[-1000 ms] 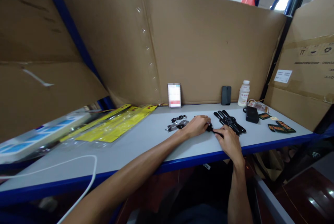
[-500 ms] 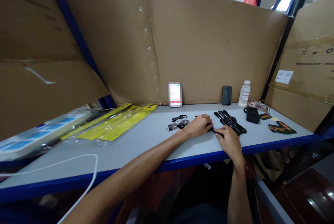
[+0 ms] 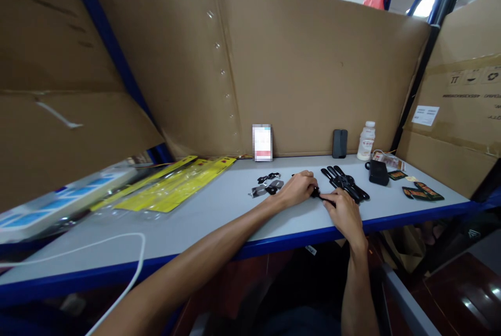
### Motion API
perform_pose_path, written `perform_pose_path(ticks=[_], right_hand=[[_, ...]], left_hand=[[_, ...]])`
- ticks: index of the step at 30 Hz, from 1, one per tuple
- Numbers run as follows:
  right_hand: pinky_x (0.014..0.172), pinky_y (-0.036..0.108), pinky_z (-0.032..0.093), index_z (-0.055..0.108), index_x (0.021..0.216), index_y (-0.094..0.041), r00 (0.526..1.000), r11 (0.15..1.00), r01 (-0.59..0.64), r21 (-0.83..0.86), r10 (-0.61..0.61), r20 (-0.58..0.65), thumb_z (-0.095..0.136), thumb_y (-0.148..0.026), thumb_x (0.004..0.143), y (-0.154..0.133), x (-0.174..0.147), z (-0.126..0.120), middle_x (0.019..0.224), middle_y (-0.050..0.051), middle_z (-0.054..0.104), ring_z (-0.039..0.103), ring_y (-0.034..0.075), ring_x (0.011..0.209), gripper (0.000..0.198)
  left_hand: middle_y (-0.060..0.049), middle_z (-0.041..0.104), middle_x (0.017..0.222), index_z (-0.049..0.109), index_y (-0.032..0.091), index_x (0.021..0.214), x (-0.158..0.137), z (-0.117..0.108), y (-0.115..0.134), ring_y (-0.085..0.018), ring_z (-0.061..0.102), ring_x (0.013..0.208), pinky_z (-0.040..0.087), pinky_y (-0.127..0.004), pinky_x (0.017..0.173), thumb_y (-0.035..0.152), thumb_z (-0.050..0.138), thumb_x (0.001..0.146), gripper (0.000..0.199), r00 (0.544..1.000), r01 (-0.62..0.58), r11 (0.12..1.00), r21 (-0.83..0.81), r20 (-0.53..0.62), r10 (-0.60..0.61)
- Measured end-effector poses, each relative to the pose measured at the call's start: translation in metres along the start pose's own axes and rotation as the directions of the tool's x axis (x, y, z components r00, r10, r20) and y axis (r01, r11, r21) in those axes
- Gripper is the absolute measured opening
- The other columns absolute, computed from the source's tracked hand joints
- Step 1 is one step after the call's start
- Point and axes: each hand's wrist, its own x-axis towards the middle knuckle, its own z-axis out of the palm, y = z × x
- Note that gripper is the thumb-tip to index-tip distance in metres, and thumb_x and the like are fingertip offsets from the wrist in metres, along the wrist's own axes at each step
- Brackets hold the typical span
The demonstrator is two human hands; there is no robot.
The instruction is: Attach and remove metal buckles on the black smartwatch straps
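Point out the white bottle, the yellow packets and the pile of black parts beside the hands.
white bottle [image 3: 366, 141], head view, on its label.
yellow packets [image 3: 176, 187], head view, middle of the stack.
pile of black parts [image 3: 344, 182], head view, centre of the pile.

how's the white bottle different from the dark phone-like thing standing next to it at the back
The white bottle is pale with a reddish label; the dark slab is flat, plain and near black. The bottle is round with a cap on top and stands upright on its base; the slab is thin and leans against the cardboard wall. The bottle reaches slightly higher. Both sit at the back of the grey shelf, away from both hands.
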Motion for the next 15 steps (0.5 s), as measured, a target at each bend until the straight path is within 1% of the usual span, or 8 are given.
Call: perform_pose_path(ticks=[2, 4, 6, 8, 11, 15], right_hand=[[0.096, 0.030, 0.045, 0.077, 0.124, -0.029, 1.000, 1.000, 0.001, -0.003, -0.001, 0.002, 0.059, -0.021, 0.099, 0.0006, 0.0003, 0.0004, 0.116, 0.006, 0.071, 0.062, 0.023, 0.115, 0.032], [0.097, 0.030, 0.045, 0.077, 0.125, -0.029, 1.000, 1.000, 0.002, -0.008, -0.002, 0.002, 0.059, -0.020, 0.099, 0.0011, 0.0006, 0.0006, 0.115, 0.006, 0.071, 0.061, 0.023, 0.115, 0.032], [0.097, 0.030, 0.045, 0.077, 0.125, -0.029, 1.000, 1.000, -0.001, -0.011, 0.001, 0.000, 0.060, -0.020, 0.099, 0.0013, 0.0008, 0.0006, 0.115, 0.006, 0.071, 0.061, 0.023, 0.115, 0.033], [0.096, 0.030, 0.045, 0.077, 0.125, -0.029, 1.000, 1.000, -0.002, -0.008, 0.002, 0.000, 0.060, -0.020, 0.099, 0.0012, 0.0008, 0.0004, 0.114, 0.006, 0.071, 0.062, 0.023, 0.114, 0.033], [0.096, 0.030, 0.045, 0.077, 0.125, -0.029, 1.000, 1.000, -0.003, 0.002, 0.003, 0.000, 0.060, -0.020, 0.099, 0.0008, 0.0005, -0.0001, 0.116, 0.005, 0.071, 0.062, 0.022, 0.114, 0.032], [0.095, 0.029, 0.045, 0.077, 0.124, -0.030, 1.000, 1.000, -0.007, 0.000, 0.007, -0.001, 0.060, -0.020, 0.099, 0.0009, 0.0003, 0.0000, 0.115, 0.005, 0.071, 0.062, 0.022, 0.114, 0.032]], left_hand=[[-0.007, 0.070, 0.095, 0.075, 0.019, 0.089, -0.0002, -0.0011, 0.0024, -0.022, 0.064, 0.097, 0.052, -0.033, 0.089, 0.005, 0.054, 0.087, 0.025, 1.000, -0.029, 1.000, -0.006, 0.012, 0.029], [-0.007, 0.071, 0.097, 0.075, 0.018, 0.093, -0.0002, -0.0010, 0.0032, -0.022, 0.064, 0.098, 0.053, -0.033, 0.089, 0.006, 0.055, 0.088, 0.024, 0.999, -0.038, 0.999, -0.016, 0.005, 0.038], [-0.007, 0.070, 0.098, 0.074, 0.017, 0.103, -0.0002, 0.0001, 0.0017, -0.021, 0.064, 0.098, 0.053, -0.033, 0.089, 0.002, 0.053, 0.087, 0.031, 1.000, -0.016, 0.999, -0.033, -0.013, 0.016], [-0.007, 0.070, 0.098, 0.073, 0.017, 0.107, -0.0003, 0.0014, -0.0011, -0.021, 0.063, 0.099, 0.053, -0.034, 0.090, -0.003, 0.051, 0.082, 0.038, 1.000, 0.002, 0.999, -0.036, -0.024, -0.002], [-0.008, 0.068, 0.100, 0.075, 0.018, 0.097, -0.0012, 0.0018, -0.0040, -0.023, 0.063, 0.102, 0.053, -0.034, 0.091, -0.003, 0.051, 0.081, 0.036, 1.000, 0.006, 1.000, -0.005, -0.016, -0.006], [-0.007, 0.068, 0.096, 0.076, 0.019, 0.094, -0.0024, 0.0005, -0.0012, -0.022, 0.065, 0.097, 0.053, -0.033, 0.089, 0.004, 0.054, 0.086, 0.028, 1.000, -0.011, 0.999, -0.032, 0.005, 0.011]])
